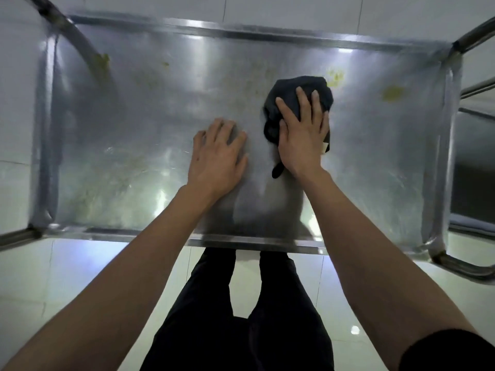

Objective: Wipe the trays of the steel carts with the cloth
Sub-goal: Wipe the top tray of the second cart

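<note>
A steel cart's top tray (134,116) fills the view, its surface smeared and dotted with yellowish stains (392,92). A bunched dark cloth (290,92) lies on the tray right of centre. My right hand (302,135) presses flat on the cloth with fingers spread and straight. My left hand (217,156) rests on the bare steel just left of the cloth, fingers slightly bent, holding nothing. More yellow stains (334,76) sit just beyond the cloth.
The tray has raised rims and tubular steel handles (466,266) at both ends. A second steel cart (474,162) stands close on the right. White tiled floor (93,277) surrounds the cart; my dark-trousered legs are below the near rim.
</note>
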`<state>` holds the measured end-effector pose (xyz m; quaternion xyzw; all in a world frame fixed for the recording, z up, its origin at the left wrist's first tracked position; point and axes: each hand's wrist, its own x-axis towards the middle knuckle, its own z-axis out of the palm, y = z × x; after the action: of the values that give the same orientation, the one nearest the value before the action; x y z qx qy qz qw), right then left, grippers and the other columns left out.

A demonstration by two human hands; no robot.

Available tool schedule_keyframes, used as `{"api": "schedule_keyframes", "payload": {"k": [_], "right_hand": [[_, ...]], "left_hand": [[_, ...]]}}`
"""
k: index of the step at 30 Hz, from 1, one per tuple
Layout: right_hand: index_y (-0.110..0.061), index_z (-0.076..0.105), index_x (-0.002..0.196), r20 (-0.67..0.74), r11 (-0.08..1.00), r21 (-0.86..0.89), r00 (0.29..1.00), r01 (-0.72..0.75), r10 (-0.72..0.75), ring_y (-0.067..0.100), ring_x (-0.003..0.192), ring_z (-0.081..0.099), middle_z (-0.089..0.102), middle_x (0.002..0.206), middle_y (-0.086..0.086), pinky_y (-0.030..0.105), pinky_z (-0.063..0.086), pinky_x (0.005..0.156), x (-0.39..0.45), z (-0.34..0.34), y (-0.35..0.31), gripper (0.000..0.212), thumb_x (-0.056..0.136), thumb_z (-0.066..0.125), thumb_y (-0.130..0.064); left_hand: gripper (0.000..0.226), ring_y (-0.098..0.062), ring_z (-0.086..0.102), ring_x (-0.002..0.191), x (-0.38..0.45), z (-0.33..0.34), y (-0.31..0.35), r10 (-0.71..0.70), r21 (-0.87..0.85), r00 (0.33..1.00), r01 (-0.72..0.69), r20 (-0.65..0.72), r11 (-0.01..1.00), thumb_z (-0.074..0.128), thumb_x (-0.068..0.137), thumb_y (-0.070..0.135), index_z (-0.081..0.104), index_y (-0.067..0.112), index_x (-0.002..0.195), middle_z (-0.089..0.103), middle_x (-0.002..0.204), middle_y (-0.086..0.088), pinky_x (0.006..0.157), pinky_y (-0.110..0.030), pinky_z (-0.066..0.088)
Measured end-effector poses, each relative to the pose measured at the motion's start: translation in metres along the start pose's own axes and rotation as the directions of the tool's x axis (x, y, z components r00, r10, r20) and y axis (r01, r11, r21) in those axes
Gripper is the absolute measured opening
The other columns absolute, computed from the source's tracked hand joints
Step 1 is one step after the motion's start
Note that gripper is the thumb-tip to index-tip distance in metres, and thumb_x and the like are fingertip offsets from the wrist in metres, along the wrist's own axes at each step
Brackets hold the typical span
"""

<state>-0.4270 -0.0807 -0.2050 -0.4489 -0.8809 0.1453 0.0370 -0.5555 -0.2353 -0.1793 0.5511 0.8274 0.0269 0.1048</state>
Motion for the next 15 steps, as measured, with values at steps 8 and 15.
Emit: {"api": "schedule_keyframes", "payload": {"k": [8,15], "right_hand": [[-0.039,0.033,0.152,0.185,0.973,-0.033,0.958,0.23,-0.221,0.031,0.154,0.0,0.01,0.167,0.003,0.058,0.004,0.121,0.018,0.036,-0.118,0.053,0.1,0.042,-0.032],[-0.038,0.037,0.151,0.241,0.958,0.043,0.928,0.283,-0.284,0.026,0.154,-0.002,0.01,0.167,0.0,0.054,0.002,0.123,0.03,0.027,-0.122,0.047,0.105,0.037,-0.031]], "left_hand": [[0.035,-0.029,0.044,0.13,-0.027,-0.012,-0.074,-0.068,-0.054,0.994,0.064,-0.081,0.997,0.05,0.093,0.03,0.064,0.016,0.122,0.058,0.13,-0.007,0.099,-0.047,0.035],[0.036,-0.028,0.044,0.131,-0.018,-0.022,-0.071,-0.051,-0.061,0.996,0.047,-0.078,0.997,0.051,0.092,0.029,0.064,0.017,0.124,0.058,0.134,-0.008,0.101,-0.046,0.034]]}}
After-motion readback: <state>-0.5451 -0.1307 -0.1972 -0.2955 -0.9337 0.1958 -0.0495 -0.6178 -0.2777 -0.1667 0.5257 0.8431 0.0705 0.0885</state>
